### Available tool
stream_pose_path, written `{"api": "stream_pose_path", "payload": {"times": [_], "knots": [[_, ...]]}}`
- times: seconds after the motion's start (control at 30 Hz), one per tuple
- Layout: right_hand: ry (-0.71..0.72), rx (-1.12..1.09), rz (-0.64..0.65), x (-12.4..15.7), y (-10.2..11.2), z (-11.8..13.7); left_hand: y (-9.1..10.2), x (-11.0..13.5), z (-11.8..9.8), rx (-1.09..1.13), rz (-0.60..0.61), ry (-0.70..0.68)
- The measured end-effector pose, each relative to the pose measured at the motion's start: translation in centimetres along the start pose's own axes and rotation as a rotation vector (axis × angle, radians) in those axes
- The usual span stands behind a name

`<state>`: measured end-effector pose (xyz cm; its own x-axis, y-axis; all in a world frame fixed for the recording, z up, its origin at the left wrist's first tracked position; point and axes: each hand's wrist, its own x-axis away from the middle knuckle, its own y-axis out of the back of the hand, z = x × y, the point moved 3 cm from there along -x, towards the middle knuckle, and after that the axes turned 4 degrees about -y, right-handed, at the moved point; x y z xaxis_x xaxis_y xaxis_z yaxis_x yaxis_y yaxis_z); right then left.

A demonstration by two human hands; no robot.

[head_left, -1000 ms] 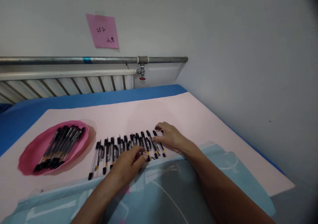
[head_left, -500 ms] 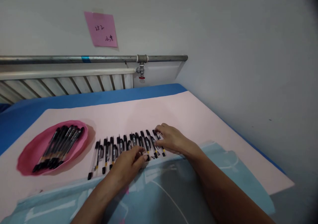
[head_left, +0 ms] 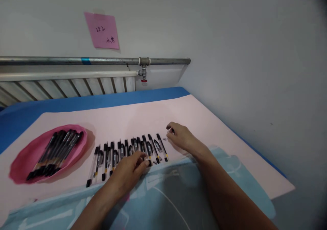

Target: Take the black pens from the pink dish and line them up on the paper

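My left hand (head_left: 134,167) is loosely curled over the lower ends of several clear-barrelled pens (head_left: 105,163) with black ends. Its thumb tip is beside a pen's black lower end, and anything between the fingers is hidden. Just right of the row's last pen (head_left: 162,147), my right hand (head_left: 180,136) has bent fingers, with a gap between forefinger and thumb. I see nothing held there. A small metallic piece (head_left: 165,139) lies by that thumb. Loose black pen caps (head_left: 157,145) lie between pens, and small pieces (head_left: 160,158) lie near their lower ends.
At left, a pink oval dish (head_left: 19,163) holds several black-capped pens (head_left: 57,151). Pale pink sheeting (head_left: 204,121) covers the blue table surface (head_left: 114,99). Light blue patterned cloth (head_left: 230,175) lies along the near edge. Behind are a radiator (head_left: 89,87) and a metal pipe (head_left: 112,61).
My right hand has moved right, off the last pen, which now shows whole beside a cap. My left hand stays by the same pens. The view has shifted slightly.
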<state>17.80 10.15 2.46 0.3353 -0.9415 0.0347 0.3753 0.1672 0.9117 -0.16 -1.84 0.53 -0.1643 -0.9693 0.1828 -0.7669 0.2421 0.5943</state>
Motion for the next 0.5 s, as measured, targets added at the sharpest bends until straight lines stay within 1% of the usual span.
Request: {"api": "stream_pose_path", "payload": {"times": [0.13, 0.23, 0.3, 0.4, 0.5], "knots": [[-0.090, 0.010, 0.106, 0.7, 0.4, -0.5, 0.0, 0.0, 0.0, 0.008, -0.006, 0.004], [-0.146, -0.076, 0.218, 1.5, -0.3, -0.6, 0.0, 0.0, -0.1, -0.007, 0.005, 0.005], [-0.156, -0.163, 0.290, 1.9, -0.8, -0.6, 0.0, 0.1, -0.2, -0.018, 0.017, 0.006], [-0.131, -0.220, 0.321, 2.1, -1.3, -0.6, 0.0, 0.1, -0.3, -0.022, 0.030, 0.008], [-0.110, -0.177, 0.329, 2.2, -1.3, -0.7, 0.1, 0.1, -0.3, -0.021, 0.031, 0.018]]}}
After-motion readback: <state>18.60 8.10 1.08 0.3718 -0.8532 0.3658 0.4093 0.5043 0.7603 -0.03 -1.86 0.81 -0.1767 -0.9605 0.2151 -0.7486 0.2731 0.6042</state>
